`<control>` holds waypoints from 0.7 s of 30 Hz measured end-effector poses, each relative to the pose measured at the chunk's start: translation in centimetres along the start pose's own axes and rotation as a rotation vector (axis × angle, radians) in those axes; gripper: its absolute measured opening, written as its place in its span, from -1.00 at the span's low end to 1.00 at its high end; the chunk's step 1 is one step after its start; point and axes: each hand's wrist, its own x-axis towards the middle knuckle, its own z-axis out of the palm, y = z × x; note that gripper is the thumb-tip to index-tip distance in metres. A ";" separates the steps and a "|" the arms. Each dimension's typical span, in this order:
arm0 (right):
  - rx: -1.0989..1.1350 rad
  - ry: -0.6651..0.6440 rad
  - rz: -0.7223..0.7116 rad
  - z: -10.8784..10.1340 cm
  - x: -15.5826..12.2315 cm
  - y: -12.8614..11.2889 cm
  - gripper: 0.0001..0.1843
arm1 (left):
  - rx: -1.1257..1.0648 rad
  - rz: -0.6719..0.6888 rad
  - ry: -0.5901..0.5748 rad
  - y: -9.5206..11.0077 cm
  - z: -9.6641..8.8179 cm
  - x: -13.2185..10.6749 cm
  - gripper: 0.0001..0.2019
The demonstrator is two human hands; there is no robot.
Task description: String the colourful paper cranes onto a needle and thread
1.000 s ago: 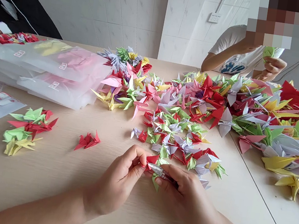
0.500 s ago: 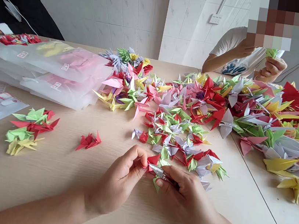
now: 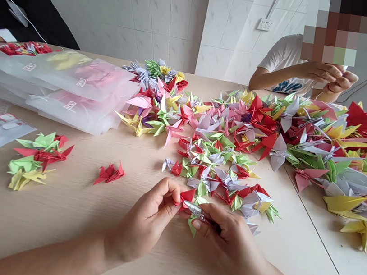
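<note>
Red crane (image 3: pixel 187 197) sits btwn both hands, just above counter (image 3: pixel 56 219). Left hand (image 3: pixel 147 223) pinches its edge; right hand (image 3: pixel 227 239) clamps small metal tool (image 3: pixel 193 210) touching crane.

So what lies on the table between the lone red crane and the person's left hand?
Nothing: in the head view, only bare table separates the lone red crane from the left hand.

Small red paper crane (image 3: pixel 186 197), pinched upright
</note>
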 end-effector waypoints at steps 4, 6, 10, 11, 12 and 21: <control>-0.007 -0.007 0.015 -0.1 0.1 0.1 -0.77 | 0.034 0.004 -0.008 0.0 0.0 0.0 -0.89; -0.014 -0.005 0.008 -0.1 0.1 0.1 -0.78 | 0.076 0.002 -0.001 0.0 0.0 -0.1 -0.89; -0.012 -0.018 -0.005 0.0 0.1 0.2 -0.77 | 0.107 0.003 0.007 0.0 0.0 -0.1 -0.90; -0.009 -0.023 -0.007 0.0 0.1 0.2 -0.76 | 0.107 0.006 0.012 0.0 0.1 -0.1 -0.89; -0.005 -0.028 -0.008 0.0 0.1 0.1 -0.75 | 0.108 0.008 0.020 0.0 0.1 -0.1 -0.89; 0.014 -0.057 0.004 -0.1 0.2 -0.1 -0.70 | 0.192 0.015 0.043 0.0 0.2 -0.2 -0.89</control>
